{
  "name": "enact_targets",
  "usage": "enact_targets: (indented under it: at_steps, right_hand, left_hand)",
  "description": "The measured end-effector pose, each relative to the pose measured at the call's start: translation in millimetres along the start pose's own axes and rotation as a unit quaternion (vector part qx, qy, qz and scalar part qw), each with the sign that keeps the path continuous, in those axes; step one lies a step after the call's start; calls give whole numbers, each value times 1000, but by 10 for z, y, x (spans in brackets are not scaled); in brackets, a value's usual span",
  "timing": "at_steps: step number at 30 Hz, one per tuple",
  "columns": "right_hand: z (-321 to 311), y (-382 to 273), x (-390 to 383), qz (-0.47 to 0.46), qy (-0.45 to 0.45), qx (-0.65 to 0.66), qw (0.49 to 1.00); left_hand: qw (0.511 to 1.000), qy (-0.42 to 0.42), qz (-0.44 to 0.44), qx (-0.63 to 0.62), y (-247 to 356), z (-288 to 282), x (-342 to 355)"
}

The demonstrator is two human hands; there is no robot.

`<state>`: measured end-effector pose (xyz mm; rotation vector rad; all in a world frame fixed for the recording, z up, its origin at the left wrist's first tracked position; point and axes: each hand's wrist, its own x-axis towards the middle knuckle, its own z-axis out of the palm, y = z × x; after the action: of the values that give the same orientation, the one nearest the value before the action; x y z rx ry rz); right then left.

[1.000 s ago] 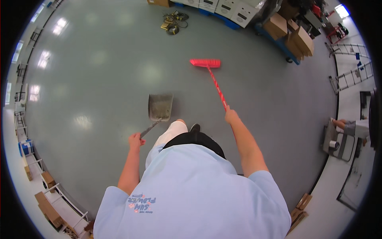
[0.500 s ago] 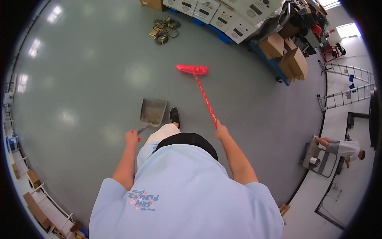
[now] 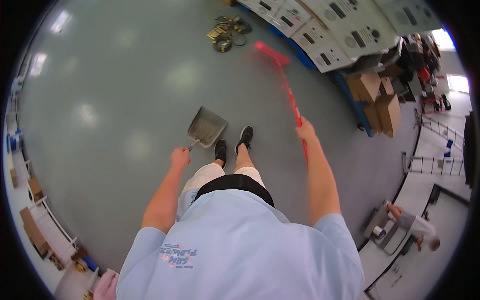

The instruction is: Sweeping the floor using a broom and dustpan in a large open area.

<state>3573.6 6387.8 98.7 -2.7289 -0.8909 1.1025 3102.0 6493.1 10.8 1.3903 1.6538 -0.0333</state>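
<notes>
Dustpan (image 3: 208, 125), grey, squarish, and blurred red broom (image 3: 294, 105), apparently bristled.

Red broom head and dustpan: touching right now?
Apart. The head view shows it: bare grey floor lies between the red broom head, blurred, and the dustpan nearer the person's feet.

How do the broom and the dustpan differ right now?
The broom is red; the dustpan is grey. The broom ends in a narrow bar, the dustpan in a broad, open scoop. The broom's head is blurred; the dustpan is fairly sharp. The right hand grips the broom, the left hand the dustpan. Both are held by the handle.
</notes>
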Motion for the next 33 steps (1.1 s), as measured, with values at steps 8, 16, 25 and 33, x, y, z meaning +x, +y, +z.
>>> enact_targets:
  at_steps: [8, 16, 25, 33]
  right_hand:
    - [-36, -402, 1004, -11, -42, -70, 997]
    - [678, 10, -291, -66, -168, -212, 961]
    - [-336, -160, -1771, -97, -400, -99, 906]
    - [-515, -590, -1357, -128, -311, -22, 942]
  left_hand:
    - [999, 33, -33, 18, 339, 60, 85]
    - [988, 118, -87, 39, 117, 226, 139]
    - [989, 99, -80, 71, -19, 209, 297]
    - [989, 114, -92, 8, -246, 177, 150]
